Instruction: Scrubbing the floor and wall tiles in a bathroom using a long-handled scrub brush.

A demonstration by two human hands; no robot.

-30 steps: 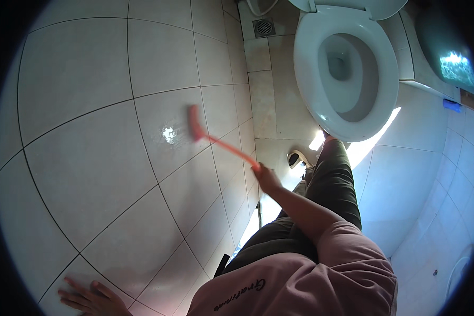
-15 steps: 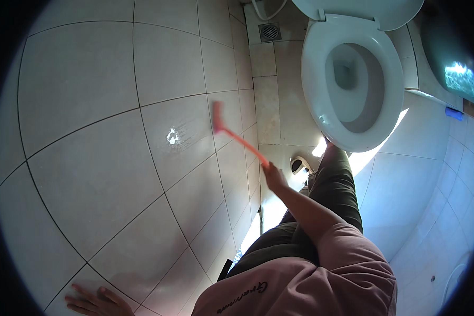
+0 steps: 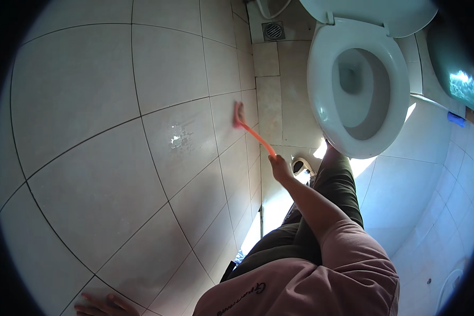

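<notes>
Landmark: toilet, lid up.

Brush: orange-red, long thin handle; to the left of the toilet, slanting from the right hand up and away to its head. Head lies against or just off the wall; blur there, contact cannot be told. Bristle side not clearly resolved.

Right hand: left of the toilet's near end, fingers wrapped round the handle's end in a closed grip. Thumb placement not clear.

Left hand: far left of the toilet and well nearer the wearer, fingers spread, at the wall; partly cut off by the lower edge. Nothing seen in it; palm pressure cannot be told.

Wet patch: shiny, streaked, on the wall, left of the toilet and beyond the brush head.

Also noted: drain left of the toilet's far end; shoe just left of its near end.

Handling (judgement): brush probably light plastic, not fragile. Handle likely fairly stiff, with some flex along its length; bristles softer. Water could make it slippery. Best hold: the handle's end for reach; farther up, toward the head, for firmer pressure and less twist.
</notes>
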